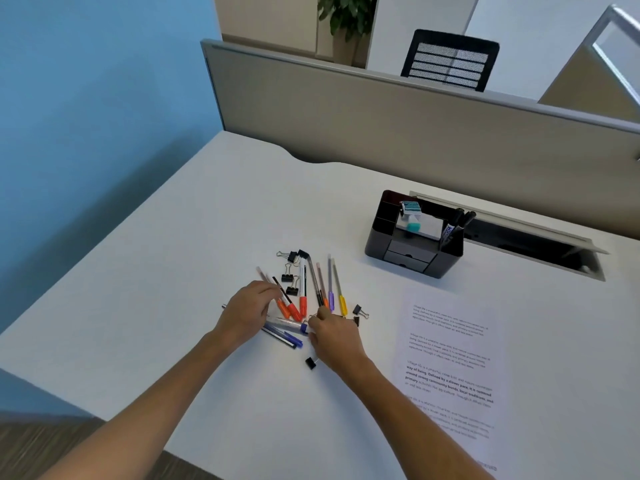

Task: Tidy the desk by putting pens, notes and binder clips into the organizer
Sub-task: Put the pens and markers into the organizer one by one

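we see the white desk (173,271) with wide bare surface toward its left edge and near edge. the pens (311,292) lie fanned mid-desk, binder clips (289,271) at their far-left side and one clip (310,363) nearer us. our left hand (247,311) curls over the pens' left ends; whether it grasps one we cannot tell. our right hand (332,332) pinches something small beside the purple pens. a printed sheet (450,358) lies toward the right edge. the black organizer (412,233) stands near the far edge, by the partition (381,116).

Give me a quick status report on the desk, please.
Left hand and right hand both on the pen pile. Nothing lifted. Organizer path clear.
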